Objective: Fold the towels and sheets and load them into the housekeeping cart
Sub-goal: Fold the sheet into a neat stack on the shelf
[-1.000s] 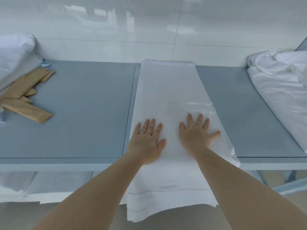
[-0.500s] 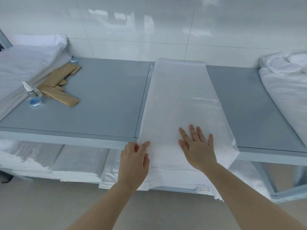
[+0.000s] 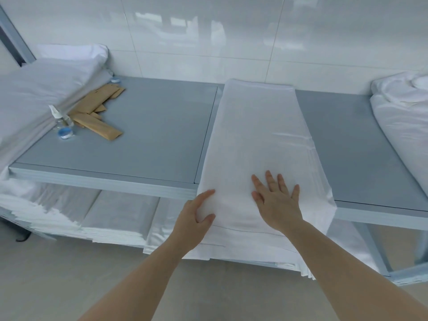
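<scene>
Now your right hand (image 3: 276, 203) lies flat, fingers spread, on the folded white sheet (image 3: 257, 135) stretched across the grey counter (image 3: 150, 135), its near end draped over the front edge; your left hand (image 3: 193, 218) curls its grip round the sheet's left edge there; crumpled linen (image 3: 403, 117) sits far right; brown packets (image 3: 97, 117) far left.
</scene>
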Action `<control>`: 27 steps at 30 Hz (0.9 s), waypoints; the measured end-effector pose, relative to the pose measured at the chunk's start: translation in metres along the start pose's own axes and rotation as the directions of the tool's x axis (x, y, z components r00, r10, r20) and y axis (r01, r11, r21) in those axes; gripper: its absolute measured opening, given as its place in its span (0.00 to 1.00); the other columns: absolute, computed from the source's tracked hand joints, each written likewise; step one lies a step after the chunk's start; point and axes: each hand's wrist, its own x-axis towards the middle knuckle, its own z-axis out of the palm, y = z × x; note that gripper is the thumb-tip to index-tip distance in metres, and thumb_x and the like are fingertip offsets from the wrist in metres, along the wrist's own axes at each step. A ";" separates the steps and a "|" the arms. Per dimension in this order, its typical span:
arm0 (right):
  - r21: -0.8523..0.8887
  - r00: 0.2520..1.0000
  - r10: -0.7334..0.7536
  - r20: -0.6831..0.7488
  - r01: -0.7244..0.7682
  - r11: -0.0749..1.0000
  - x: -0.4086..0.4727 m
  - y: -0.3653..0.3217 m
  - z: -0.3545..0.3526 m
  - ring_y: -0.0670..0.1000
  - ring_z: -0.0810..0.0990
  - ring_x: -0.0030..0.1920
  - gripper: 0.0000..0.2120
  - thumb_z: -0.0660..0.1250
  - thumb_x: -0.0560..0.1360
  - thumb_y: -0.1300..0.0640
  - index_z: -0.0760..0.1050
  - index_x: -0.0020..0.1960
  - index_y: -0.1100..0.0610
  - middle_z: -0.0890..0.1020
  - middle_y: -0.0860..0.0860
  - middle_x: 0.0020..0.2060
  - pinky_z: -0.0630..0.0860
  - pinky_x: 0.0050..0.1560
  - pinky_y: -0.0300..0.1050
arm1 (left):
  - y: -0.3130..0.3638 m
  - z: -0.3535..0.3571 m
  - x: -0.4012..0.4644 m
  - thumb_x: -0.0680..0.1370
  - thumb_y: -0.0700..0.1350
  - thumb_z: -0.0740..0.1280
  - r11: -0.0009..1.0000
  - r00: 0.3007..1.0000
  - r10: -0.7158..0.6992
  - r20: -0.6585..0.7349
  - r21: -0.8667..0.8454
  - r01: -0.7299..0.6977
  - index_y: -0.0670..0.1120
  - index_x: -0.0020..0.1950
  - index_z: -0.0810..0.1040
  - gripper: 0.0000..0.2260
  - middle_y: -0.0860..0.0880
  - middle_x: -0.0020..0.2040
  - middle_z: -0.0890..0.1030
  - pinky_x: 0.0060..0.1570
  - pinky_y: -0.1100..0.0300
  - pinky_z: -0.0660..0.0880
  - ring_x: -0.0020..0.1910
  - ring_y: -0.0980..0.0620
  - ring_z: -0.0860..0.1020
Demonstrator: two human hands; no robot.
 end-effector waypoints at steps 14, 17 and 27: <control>0.153 0.806 -0.222 -0.549 0.358 0.921 -0.104 -0.057 0.028 0.52 0.81 0.58 0.31 0.80 0.60 0.67 0.79 0.62 0.60 0.81 0.52 0.58 0.71 0.65 0.58 | 0.063 -0.018 -0.039 0.70 0.61 0.72 0.946 0.993 0.106 0.060 0.301 -0.119 0.53 0.67 0.74 0.28 0.53 0.76 0.55 0.58 0.73 0.59 0.70 0.54 0.64; 0.147 0.780 -0.204 -0.592 0.353 0.924 -0.106 -0.061 0.009 0.52 0.83 0.53 0.30 0.80 0.57 0.69 0.80 0.58 0.61 0.84 0.53 0.54 0.77 0.56 0.58 | 0.067 -0.021 -0.053 0.70 0.69 0.65 0.564 0.949 0.226 0.222 0.764 -0.313 0.58 0.75 0.61 0.36 0.51 0.78 0.35 0.72 0.50 0.55 0.76 0.48 0.48; 0.133 0.843 -0.191 -0.502 0.293 0.947 -0.114 -0.072 -0.031 0.50 0.80 0.59 0.29 0.76 0.63 0.66 0.77 0.64 0.57 0.81 0.50 0.59 0.74 0.63 0.52 | 0.116 -0.039 -0.040 0.57 0.37 0.78 0.146 0.741 0.523 0.420 0.813 -0.564 0.44 0.44 0.85 0.16 0.48 0.41 0.85 0.54 0.54 0.78 0.45 0.50 0.84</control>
